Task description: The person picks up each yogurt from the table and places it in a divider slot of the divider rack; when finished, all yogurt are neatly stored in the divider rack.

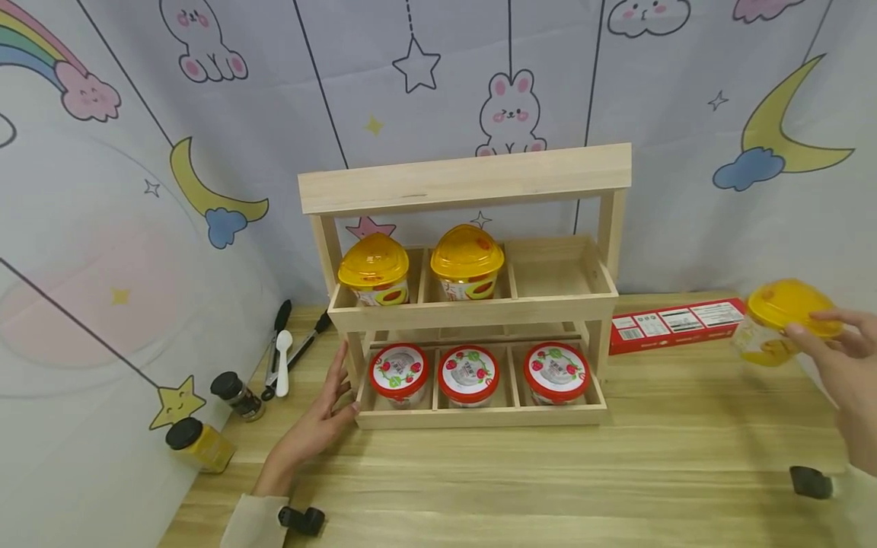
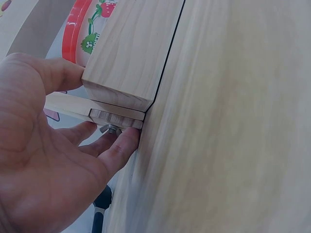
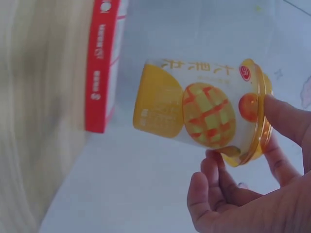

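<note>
A two-tier wooden display rack stands on the table. My left hand holds its lower left front corner, and in the left wrist view the thumb lies on one side and the fingers on the other. My right hand grips a mango cup by its yellow lid, in the air at the far right. Two similar yellow-lidded cups, one on the left and one in the middle, sit in the upper tier; its right compartment is bare. Below, three red-rimmed strawberry cups fill the compartments.
A long red box lies right of the rack, behind the held cup. At the left are black-handled tongs, a white spoon, a dark-capped spice jar and a yellow jar. A patterned cloth hangs behind.
</note>
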Action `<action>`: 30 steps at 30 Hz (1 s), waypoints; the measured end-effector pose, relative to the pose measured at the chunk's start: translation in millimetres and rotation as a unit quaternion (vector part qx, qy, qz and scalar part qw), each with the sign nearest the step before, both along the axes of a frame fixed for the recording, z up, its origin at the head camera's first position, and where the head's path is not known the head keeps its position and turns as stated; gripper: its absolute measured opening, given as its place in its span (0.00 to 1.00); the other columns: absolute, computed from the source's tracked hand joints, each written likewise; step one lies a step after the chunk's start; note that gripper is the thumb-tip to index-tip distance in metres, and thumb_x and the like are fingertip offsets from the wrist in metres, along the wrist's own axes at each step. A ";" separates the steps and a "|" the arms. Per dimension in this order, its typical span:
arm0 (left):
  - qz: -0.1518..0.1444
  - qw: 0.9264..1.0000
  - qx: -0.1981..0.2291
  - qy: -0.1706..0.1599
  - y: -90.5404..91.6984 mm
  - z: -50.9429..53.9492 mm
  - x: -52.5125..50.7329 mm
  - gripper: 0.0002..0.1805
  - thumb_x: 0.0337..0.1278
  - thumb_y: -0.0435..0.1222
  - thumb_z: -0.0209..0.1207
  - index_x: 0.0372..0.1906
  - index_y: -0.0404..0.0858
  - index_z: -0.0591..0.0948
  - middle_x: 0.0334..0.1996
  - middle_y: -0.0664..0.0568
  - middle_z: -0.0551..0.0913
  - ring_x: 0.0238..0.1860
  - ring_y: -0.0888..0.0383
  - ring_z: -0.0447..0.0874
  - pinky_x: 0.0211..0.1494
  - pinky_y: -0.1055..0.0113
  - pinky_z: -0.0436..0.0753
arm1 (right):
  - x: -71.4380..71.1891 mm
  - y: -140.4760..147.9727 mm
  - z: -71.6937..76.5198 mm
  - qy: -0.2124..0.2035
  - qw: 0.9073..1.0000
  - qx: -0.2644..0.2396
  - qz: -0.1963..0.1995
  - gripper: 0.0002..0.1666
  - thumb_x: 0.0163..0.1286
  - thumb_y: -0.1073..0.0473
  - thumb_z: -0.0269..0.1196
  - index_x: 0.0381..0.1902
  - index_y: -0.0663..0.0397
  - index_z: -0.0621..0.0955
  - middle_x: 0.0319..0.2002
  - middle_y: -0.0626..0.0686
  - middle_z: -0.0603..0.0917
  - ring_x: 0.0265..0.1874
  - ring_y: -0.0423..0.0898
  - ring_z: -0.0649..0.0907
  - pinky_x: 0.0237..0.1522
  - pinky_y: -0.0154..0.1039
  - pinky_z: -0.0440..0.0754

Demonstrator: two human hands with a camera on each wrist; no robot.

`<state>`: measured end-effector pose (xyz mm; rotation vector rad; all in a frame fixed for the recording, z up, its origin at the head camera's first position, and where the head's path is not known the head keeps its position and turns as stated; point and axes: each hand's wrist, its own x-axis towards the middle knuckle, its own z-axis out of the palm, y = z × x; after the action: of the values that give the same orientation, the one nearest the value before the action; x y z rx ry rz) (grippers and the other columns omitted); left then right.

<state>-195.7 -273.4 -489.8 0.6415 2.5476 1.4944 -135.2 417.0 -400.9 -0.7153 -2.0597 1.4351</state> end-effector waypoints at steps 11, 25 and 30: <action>0.003 1.000 -0.005 -0.002 0.7 2.0 2.1 0.56 0.80 0.29 0.54 0.88 0.62 0.29 0.88 0.35 0.28 0.81 0.15 0.49 0.73 0.24 0.70 | 2.2 -26.9 36.4 0.036 0.999 0.015 -0.023 0.19 0.75 0.58 0.70 0.53 0.22 0.86 0.38 0.20 0.75 0.40 0.23 0.73 0.45 0.14 0.68; 0.002 1.000 0.000 -0.012 1.2 3.4 2.6 0.55 0.80 0.29 0.53 0.88 0.63 0.29 0.87 0.31 0.30 0.81 0.15 0.49 0.72 0.21 0.69 | 9.9 -58.9 63.9 0.080 0.995 0.055 0.012 0.19 0.74 0.62 0.70 0.53 0.28 0.86 0.48 0.22 0.76 0.45 0.26 0.74 0.39 0.15 0.69; 0.002 1.000 0.000 -0.010 1.4 3.2 2.8 0.55 0.80 0.29 0.53 0.88 0.62 0.29 0.87 0.29 0.30 0.80 0.14 0.49 0.72 0.21 0.69 | 13.1 -67.2 70.3 0.061 0.995 0.073 0.040 0.20 0.76 0.57 0.69 0.61 0.27 0.84 0.51 0.21 0.74 0.46 0.26 0.73 0.45 0.20 0.67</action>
<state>-193.0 -272.0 -486.6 0.6180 2.5347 1.4954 -122.1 349.9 -330.6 -0.4792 -2.0925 1.3200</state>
